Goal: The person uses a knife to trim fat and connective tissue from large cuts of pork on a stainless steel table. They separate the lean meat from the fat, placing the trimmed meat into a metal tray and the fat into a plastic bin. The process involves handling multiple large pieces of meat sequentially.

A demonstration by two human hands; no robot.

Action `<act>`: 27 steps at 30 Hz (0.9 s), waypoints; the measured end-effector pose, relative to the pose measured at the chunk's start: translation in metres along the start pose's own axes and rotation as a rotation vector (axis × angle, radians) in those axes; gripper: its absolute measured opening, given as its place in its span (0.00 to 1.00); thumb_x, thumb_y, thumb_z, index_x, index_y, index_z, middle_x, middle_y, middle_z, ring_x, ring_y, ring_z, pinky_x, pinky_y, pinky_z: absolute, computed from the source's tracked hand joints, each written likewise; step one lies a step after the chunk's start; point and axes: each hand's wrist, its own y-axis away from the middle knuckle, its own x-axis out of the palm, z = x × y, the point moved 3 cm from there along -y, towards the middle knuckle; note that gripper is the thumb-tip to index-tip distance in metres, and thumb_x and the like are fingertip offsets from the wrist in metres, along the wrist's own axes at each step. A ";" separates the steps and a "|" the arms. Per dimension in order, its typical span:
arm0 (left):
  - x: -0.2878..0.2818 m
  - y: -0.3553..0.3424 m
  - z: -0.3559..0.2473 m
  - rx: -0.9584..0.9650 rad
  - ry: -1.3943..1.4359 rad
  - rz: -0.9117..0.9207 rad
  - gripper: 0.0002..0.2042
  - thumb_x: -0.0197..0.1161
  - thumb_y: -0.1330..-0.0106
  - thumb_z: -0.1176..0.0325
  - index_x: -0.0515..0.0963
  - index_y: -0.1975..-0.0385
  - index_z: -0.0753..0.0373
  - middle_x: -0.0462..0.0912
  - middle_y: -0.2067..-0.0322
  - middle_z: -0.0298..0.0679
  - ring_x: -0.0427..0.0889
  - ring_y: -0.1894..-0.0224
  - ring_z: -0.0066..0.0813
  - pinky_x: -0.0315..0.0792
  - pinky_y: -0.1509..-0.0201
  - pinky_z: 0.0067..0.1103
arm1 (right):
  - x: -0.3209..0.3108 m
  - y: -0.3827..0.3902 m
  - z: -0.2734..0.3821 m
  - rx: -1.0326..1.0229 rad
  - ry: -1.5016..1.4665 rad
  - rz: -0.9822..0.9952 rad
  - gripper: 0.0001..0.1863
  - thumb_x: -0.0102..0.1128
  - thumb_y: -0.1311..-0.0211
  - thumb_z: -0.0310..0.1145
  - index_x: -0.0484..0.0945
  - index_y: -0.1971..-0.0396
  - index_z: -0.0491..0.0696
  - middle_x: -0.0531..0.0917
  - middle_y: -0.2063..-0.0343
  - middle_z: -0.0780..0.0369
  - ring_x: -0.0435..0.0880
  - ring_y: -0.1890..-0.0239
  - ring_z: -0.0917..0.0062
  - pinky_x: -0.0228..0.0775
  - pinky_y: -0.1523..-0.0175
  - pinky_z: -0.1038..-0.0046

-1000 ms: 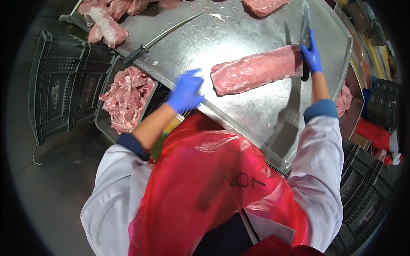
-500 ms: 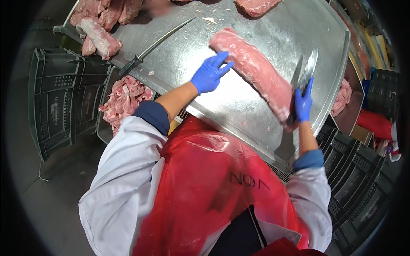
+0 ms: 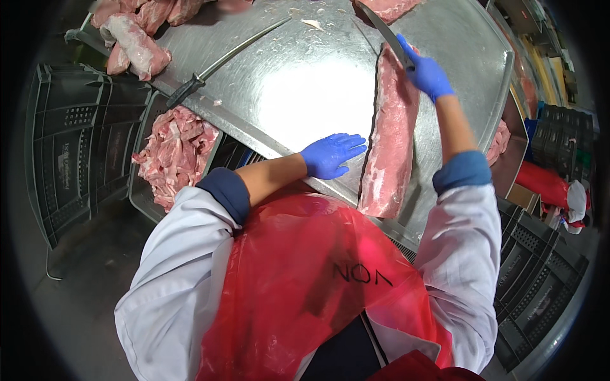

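Pork loin (image 3: 392, 140), one, long and pale pink, laid lengthwise on the stainless-steel worktop (image 3: 467, 76), its near end close to the worktop's front edge. Left hand (image 3: 333, 155), blue-gloved, empty, palm down and flat, fingers extended, thumb apart, just beside the loin's left flank. Right hand (image 3: 429, 75), blue-gloved, clamped on a knife (image 3: 384, 32) at the loin's far end, the blade pointing away and to the left; whether the edge touches the meat cannot be told. Second meat piece (image 3: 397, 7), at the far edge of view, partly cut off by the frame. Sharpening steel (image 3: 238, 47), one, black-handled, lying aslant at the worktop's left. Meat scrap (image 3: 312, 25), small and pale, beyond the steel's tip. Meat cuts (image 3: 136, 47), several, heaped at the far left corner. Trimmings (image 3: 175, 152), piled in a grey crate (image 3: 145, 208) below the worktop's left edge. Apron (image 3: 305, 254), red plastic, worn over white sleeves (image 3: 171, 273).
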 end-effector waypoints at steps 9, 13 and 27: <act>-0.081 0.102 0.018 -0.148 -0.035 -0.505 0.31 0.68 0.38 0.67 0.67 0.34 0.66 0.73 0.38 0.51 0.76 0.40 0.47 0.71 0.37 0.35 | -0.053 0.021 -0.021 0.167 -0.268 0.486 0.43 0.51 0.39 0.24 0.58 0.26 0.78 0.78 0.73 0.64 0.74 0.78 0.83 0.70 0.75 0.78; -0.106 0.113 0.034 -0.331 0.208 -0.579 0.26 0.66 0.39 0.72 0.71 0.39 0.70 0.79 0.48 0.52 0.83 0.53 0.45 0.78 0.49 0.34 | -0.048 0.028 -0.010 0.264 -0.370 0.484 0.43 0.56 0.40 0.27 0.58 0.26 0.75 0.77 0.74 0.66 0.72 0.80 0.83 0.67 0.76 0.78; -0.148 0.176 0.080 -0.452 0.348 -0.767 0.25 0.63 0.38 0.76 0.71 0.39 0.65 0.81 0.50 0.43 0.83 0.57 0.31 0.78 0.50 0.25 | 0.005 0.022 0.038 0.327 -0.344 0.223 0.42 0.54 0.37 0.27 0.52 0.24 0.68 0.83 0.73 0.55 0.81 0.78 0.75 0.77 0.70 0.69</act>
